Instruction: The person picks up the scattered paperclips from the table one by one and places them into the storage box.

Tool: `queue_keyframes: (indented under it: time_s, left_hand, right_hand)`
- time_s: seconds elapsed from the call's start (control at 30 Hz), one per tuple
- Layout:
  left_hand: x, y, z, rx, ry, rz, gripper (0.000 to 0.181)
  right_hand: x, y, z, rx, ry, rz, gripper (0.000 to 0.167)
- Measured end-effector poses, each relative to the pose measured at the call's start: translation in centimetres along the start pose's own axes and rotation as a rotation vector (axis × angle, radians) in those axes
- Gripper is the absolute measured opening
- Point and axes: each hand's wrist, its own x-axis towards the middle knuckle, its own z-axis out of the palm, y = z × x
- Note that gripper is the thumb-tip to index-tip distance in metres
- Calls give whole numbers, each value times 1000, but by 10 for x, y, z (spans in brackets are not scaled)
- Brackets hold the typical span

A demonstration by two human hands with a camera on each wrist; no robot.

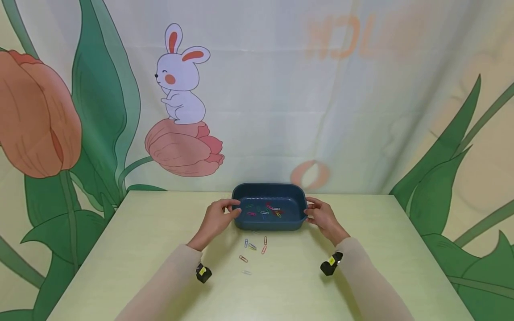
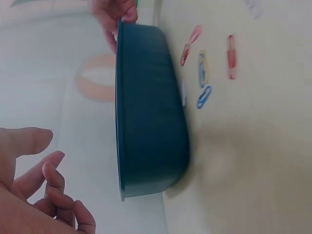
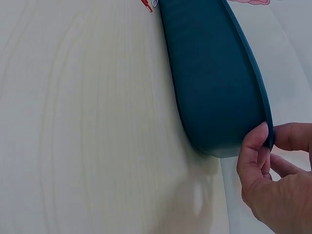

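Observation:
A dark blue rectangular bin (image 1: 269, 226) stands at the back of the table with several coloured paper clips (image 1: 264, 212) inside. My right hand (image 1: 323, 218) pinches its right rim between thumb and fingers, as the right wrist view shows with the hand (image 3: 280, 180) at the bin's end (image 3: 214, 87). On the other side, my left hand (image 1: 217, 219) is beside the bin's left end. The left wrist view shows that hand (image 2: 39, 190) loosely bent, holding nothing, with a gap between its fingertips and the bin (image 2: 151, 112).
Several loose paper clips (image 1: 252, 246) lie on the pale table (image 1: 160, 232) in front of the bin, among them a red one (image 1: 243, 258) and a whitish one (image 1: 246, 272). A printed curtain (image 1: 257, 111) hangs right behind the table's back edge.

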Motion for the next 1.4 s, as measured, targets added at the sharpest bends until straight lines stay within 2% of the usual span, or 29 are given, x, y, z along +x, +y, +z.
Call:
queue_keyframes:
  time_s: [0.37, 0.6, 0.83, 1.17, 1.4]
  left_hand:
    - [-37, -6, -2, 34, -44, 29, 24]
    - [-55, -10, 4, 42, -113, 26, 22]
    - [-67, -19, 10, 48, -181, -10, 22]
    - [-83, -28, 17, 69, -258, 49, 25]
    - [-90, -34, 24, 39, -339, 21, 23]
  right_hand:
    - [0, -3, -3, -4, 0, -2, 52]
    - [2, 0, -4, -2, 2, -1, 50]
    - [2, 1, -2, 11, -5, 2, 50]
    - [-2, 2, 0, 5, -12, 10, 51]
    - [-3, 3, 1, 5, -1, 12, 51]
